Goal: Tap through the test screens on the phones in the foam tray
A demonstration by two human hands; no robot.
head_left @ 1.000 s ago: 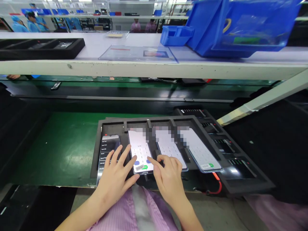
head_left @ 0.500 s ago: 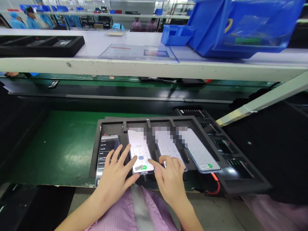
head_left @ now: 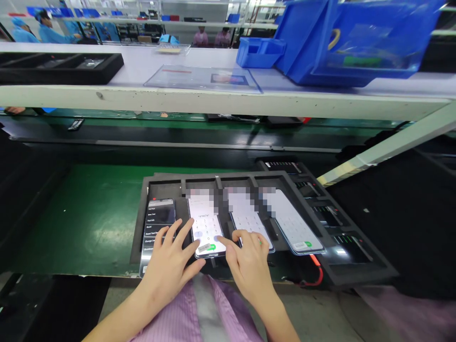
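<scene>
A lit smartphone (head_left: 205, 216) with a dial keypad lies in a black foam tray (head_left: 138, 237). My left hand (head_left: 171, 259) is spread over its lower left, holding nothing; the index finger is at the keypad's lower left. From the right, my right hand (head_left: 249, 261) points its index finger at the keypad's lower right edge, its other fingers bent and empty. Left of it, partly behind my left hand, a phone with a dark menu screen (head_left: 156, 221) rests in the tray. Further right are two more lit keypad phones, one partly under my right hand and another phone (head_left: 299, 225) uncovered.
Another foam tray (head_left: 383, 270) with several dark-screened phones stands at the right, beside a red cable (head_left: 320, 275). Above the green bench (head_left: 96, 209) runs a white shelf (head_left: 135, 97) with blue bins (head_left: 306, 52) and a black tray (head_left: 107, 71). People sit in the background.
More characters stand in the phone's dial line. The key highlight has gone from the middle of the keypad to keys at its left and right. Both hands shift slightly over the screen.
</scene>
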